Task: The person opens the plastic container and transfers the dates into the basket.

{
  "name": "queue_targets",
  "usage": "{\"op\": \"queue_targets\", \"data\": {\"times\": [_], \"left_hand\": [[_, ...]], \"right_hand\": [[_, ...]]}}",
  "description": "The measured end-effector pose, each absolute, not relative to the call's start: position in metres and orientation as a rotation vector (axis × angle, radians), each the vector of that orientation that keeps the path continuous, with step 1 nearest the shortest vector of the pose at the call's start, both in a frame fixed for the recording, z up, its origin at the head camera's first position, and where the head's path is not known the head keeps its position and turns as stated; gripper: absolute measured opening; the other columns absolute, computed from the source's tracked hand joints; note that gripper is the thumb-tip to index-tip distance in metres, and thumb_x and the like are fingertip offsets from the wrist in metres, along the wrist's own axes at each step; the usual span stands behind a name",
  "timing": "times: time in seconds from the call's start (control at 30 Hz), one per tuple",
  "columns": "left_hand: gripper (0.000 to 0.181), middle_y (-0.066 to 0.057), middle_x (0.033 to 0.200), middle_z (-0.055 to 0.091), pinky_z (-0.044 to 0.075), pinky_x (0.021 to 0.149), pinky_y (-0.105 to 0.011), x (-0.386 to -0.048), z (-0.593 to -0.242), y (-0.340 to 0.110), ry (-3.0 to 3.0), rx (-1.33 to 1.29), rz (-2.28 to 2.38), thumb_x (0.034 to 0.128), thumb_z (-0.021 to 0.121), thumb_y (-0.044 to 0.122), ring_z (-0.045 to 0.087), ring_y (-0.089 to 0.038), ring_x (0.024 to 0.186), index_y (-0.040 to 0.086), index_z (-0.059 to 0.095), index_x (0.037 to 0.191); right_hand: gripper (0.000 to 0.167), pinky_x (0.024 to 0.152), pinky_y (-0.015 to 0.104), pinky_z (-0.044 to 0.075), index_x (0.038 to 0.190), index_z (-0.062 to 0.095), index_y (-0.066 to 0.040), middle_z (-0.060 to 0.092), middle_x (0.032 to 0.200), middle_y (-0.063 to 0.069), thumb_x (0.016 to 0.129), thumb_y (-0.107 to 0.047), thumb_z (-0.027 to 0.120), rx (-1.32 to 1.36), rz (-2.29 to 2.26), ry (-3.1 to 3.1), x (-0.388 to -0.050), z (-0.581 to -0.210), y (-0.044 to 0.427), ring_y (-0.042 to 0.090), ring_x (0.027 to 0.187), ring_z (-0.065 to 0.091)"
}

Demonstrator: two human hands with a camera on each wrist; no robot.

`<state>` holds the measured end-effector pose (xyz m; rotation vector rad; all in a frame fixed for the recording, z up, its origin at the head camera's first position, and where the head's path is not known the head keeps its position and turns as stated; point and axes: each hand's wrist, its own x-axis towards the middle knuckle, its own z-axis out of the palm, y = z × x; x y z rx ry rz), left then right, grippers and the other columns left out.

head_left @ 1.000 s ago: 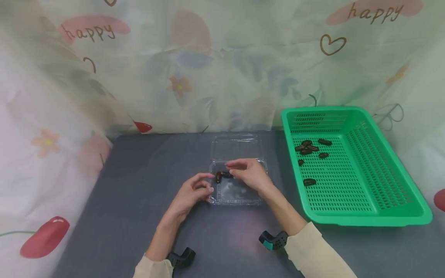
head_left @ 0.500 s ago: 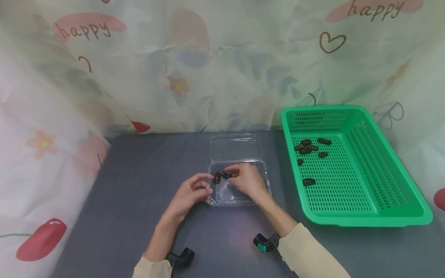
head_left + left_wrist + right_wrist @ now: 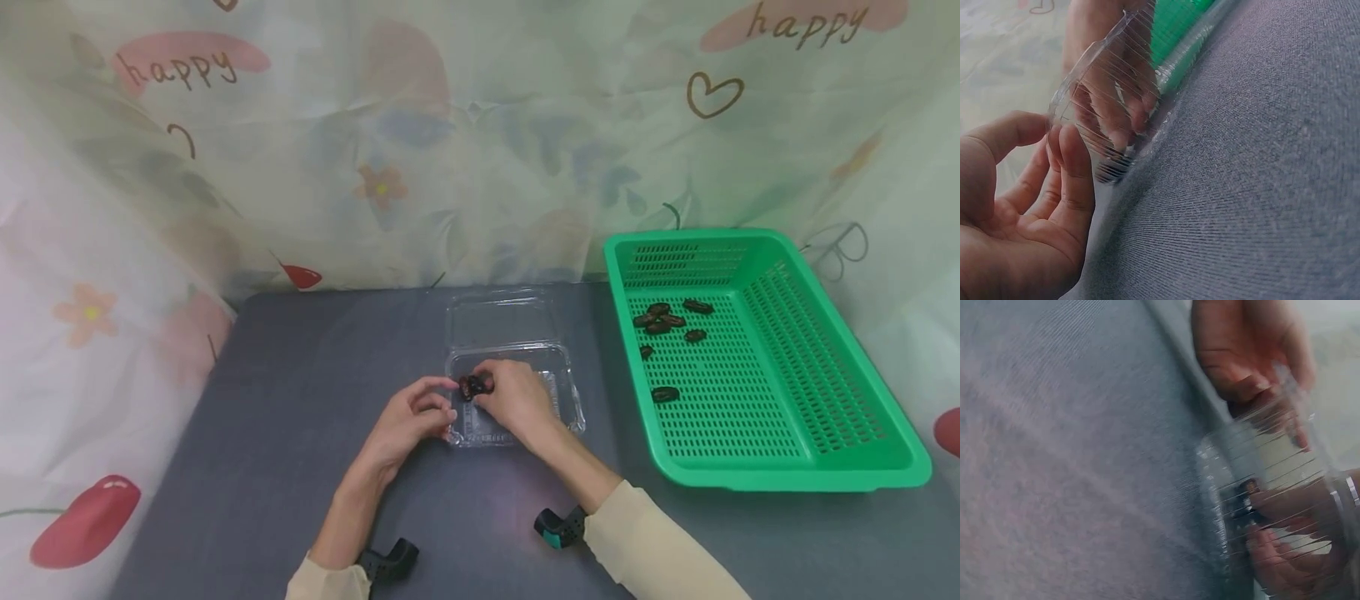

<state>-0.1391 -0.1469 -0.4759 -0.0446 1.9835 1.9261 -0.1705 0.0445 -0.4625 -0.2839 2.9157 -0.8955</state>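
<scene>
On the dark cloth, a clear plastic box point(image 3: 487, 432) sits with its hinged lid point(image 3: 502, 323) folded back. My left hand point(image 3: 408, 417) pinches the box's left rim, as the left wrist view also shows. Inside the box, my right hand point(image 3: 517, 402) holds a dark date point(image 3: 483, 383) between thumb and fingers. Another date point(image 3: 465, 389) lies beside it near the left wall; the two look to be touching. Seen through the ribbed box wall point(image 3: 1094, 81), the right fingertips and a dark date point(image 3: 1113, 170) are low in the box.
A green slotted basket point(image 3: 750, 408) stands to the right with several dates point(image 3: 660, 321) toward its left side. A patterned curtain point(image 3: 480, 167) hangs behind the table point(image 3: 322, 350). Black wrist devices point(image 3: 393, 560) are worn at both cuffs.
My right hand has moved left and slightly nearer inside the box, bringing its date up beside the other date. The left hand has stayed at the rim.
</scene>
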Motion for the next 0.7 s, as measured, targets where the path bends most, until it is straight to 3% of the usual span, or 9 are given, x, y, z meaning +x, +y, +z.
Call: {"op": "queue_targets", "data": {"times": [0.2,0.7], "left_hand": [[0.041,-0.01,0.088,0.062,0.056,0.07,-0.039,-0.139,-0.475,-0.146,1.984,-0.028,1.924,0.0875,0.07,0.002,0.063,-0.022,0.069,0.008,0.06,0.127],[0.04,-0.01,0.089,0.063,0.055,0.071,-0.037,-0.136,-0.473,-0.147,2.022,-0.051,1.893,0.0886,0.07,0.004,0.062,-0.023,0.072,0.011,0.061,0.127]], "right_hand": [[0.019,0.055,0.028,0.043,0.102,0.078,-0.018,0.069,0.077,-0.006,0.083,-0.015,0.079,-0.272,-1.03,2.858,-0.171,-0.463,0.048,0.009,0.063,0.058],[0.016,0.052,0.026,0.042,0.101,0.079,-0.021,0.067,0.076,-0.008,0.085,-0.017,0.077,-0.259,-1.186,2.749,-0.167,-0.45,0.058,0.007,0.057,0.056]]}}
